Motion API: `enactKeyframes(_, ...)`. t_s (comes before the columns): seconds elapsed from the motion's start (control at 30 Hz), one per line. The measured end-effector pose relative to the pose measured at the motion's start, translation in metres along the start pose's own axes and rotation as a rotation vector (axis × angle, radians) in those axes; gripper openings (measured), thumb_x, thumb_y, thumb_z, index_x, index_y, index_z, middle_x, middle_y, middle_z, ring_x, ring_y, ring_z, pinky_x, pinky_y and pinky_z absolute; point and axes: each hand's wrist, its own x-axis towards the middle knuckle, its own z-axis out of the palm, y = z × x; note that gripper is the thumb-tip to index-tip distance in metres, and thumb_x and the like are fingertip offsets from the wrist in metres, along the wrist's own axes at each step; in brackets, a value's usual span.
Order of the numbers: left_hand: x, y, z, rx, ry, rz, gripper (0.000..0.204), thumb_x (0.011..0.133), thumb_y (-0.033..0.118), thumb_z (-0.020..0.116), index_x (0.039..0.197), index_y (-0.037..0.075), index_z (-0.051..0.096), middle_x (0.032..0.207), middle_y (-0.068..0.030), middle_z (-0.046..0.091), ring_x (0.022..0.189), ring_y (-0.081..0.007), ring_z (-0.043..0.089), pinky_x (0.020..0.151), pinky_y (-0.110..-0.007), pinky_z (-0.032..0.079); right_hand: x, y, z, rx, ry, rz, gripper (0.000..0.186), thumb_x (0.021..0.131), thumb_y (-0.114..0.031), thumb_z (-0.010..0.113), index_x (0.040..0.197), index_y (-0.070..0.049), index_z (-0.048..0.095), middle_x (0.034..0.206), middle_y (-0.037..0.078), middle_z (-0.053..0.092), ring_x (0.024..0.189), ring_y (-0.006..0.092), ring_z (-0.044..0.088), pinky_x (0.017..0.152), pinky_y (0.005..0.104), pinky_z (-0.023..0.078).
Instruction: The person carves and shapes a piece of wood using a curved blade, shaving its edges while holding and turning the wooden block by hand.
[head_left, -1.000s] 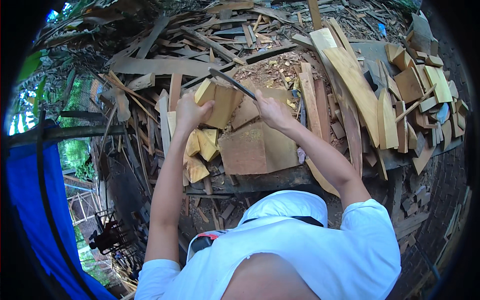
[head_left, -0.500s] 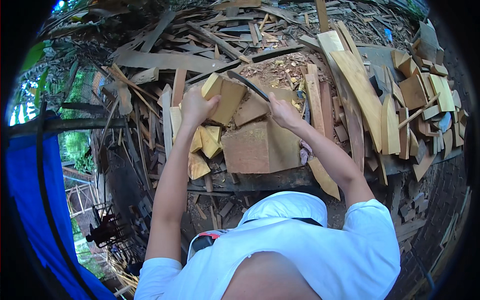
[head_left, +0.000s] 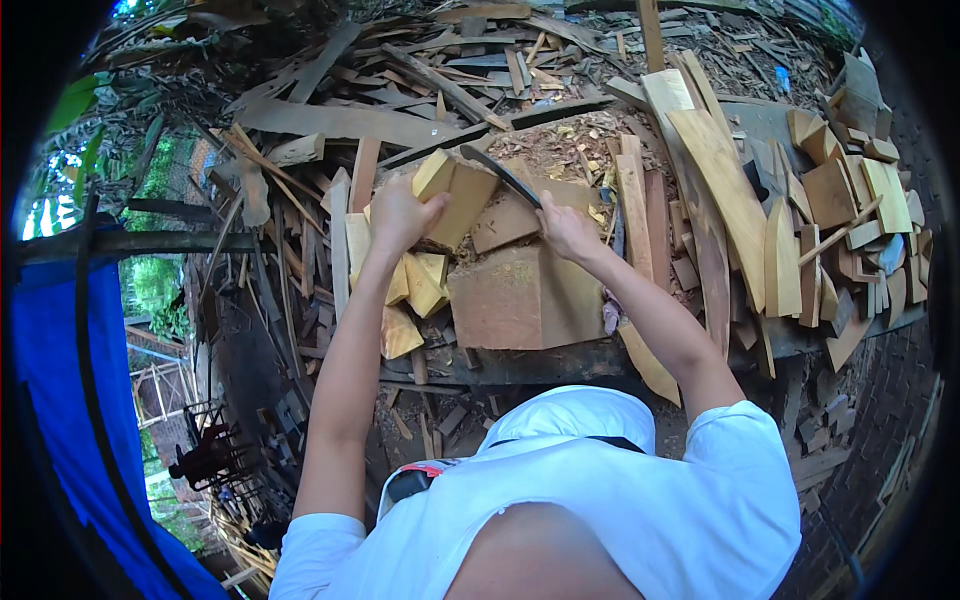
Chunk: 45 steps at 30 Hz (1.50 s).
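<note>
My left hand [head_left: 402,212] is closed round a block of wood [head_left: 468,203] with a pale yellow end, held tilted at the left of the work spot. In my right hand [head_left: 568,228] is the handle of a machete [head_left: 503,174], its dark blade slanting up and left toward the upper part of that block. Below both hands sits a large brown chopping block [head_left: 497,300]. A flatter piece of wood [head_left: 507,218] lies between the held block and the chopping block. Several yellow offcuts [head_left: 424,284] lie just below my left hand.
Long planks [head_left: 718,195] lean to the right of my right hand. Farther right is a pile of cut blocks [head_left: 835,195]. Wood chips [head_left: 565,145] cover the surface behind the blade, with scrap boards [head_left: 350,122] heaped beyond. A blue tarp [head_left: 65,400] hangs at far left.
The view has shifted slightly, so everything sits a little lower and to the right on the left side. Both hands keep the same grips, and the machete stays by the block.
</note>
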Motion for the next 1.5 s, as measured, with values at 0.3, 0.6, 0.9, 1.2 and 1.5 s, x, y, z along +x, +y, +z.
enactKeyframes(0.3, 0.005, -0.013, 0.006, 0.103, 0.004, -0.056, 0.038, 0.073, 0.027, 0.079, 0.097, -0.002, 0.070, 0.081, -0.0179, 0.071, 0.076, -0.0311, 0.070, 0.070, -0.038, 0.053, -0.010, -0.117, -0.103, 0.127, 0.144, -0.226, 0.024, 0.098, -0.020, 0.040, 0.116, -0.003, 0.040, 0.076, 0.028, 0.062, 0.074, 0.0475, 0.062, 0.062, 0.0560, 0.047)
enactKeyframes(0.6, 0.007, -0.010, 0.013, 0.240, 0.056, 0.003, 0.043, 0.073, 0.033, 0.079, 0.098, 0.000, 0.071, 0.081, -0.0219, 0.070, 0.076, -0.0337, 0.071, 0.068, -0.040, 0.054, -0.013, -0.036, -0.050, -0.037, 0.005, -0.126, 0.022, 0.094, -0.014, 0.045, 0.114, -0.003, 0.043, 0.081, 0.027, 0.065, 0.078, 0.0454, 0.064, 0.066, 0.0566, 0.048)
enactKeyframes(0.9, 0.008, -0.020, -0.001, 0.043, -0.045, -0.052, 0.041, 0.072, 0.033, 0.075, 0.103, 0.007, 0.072, 0.088, -0.0190, 0.071, 0.084, -0.0355, 0.070, 0.076, -0.043, 0.054, -0.021, -0.114, -0.122, 0.127, 0.264, -0.273, 0.022, 0.096, -0.016, 0.044, 0.114, -0.004, 0.041, 0.073, 0.022, 0.065, 0.071, 0.0456, 0.063, 0.060, 0.0544, 0.048)
enactKeyframes(1.2, 0.014, -0.007, 0.002, 0.016, -0.056, -0.049, 0.045, 0.071, 0.035, 0.077, 0.104, 0.005, 0.071, 0.087, -0.0199, 0.071, 0.083, -0.0364, 0.070, 0.076, -0.042, 0.054, -0.003, -0.010, -0.009, 0.004, 0.076, -0.091, 0.019, 0.099, -0.020, 0.043, 0.109, -0.005, 0.039, 0.075, 0.029, 0.063, 0.076, 0.0498, 0.062, 0.068, 0.0607, 0.044)
enactKeyframes(1.5, 0.008, -0.025, 0.004, 0.080, -0.054, -0.128, 0.050, 0.070, 0.039, 0.077, 0.103, 0.003, 0.071, 0.088, -0.0233, 0.070, 0.085, -0.0381, 0.069, 0.077, -0.044, 0.054, 0.000, -0.092, -0.092, 0.211, 0.205, -0.208, 0.032, 0.098, -0.016, 0.035, 0.129, -0.007, 0.041, 0.079, 0.026, 0.065, 0.069, 0.0488, 0.061, 0.065, 0.0583, 0.045)
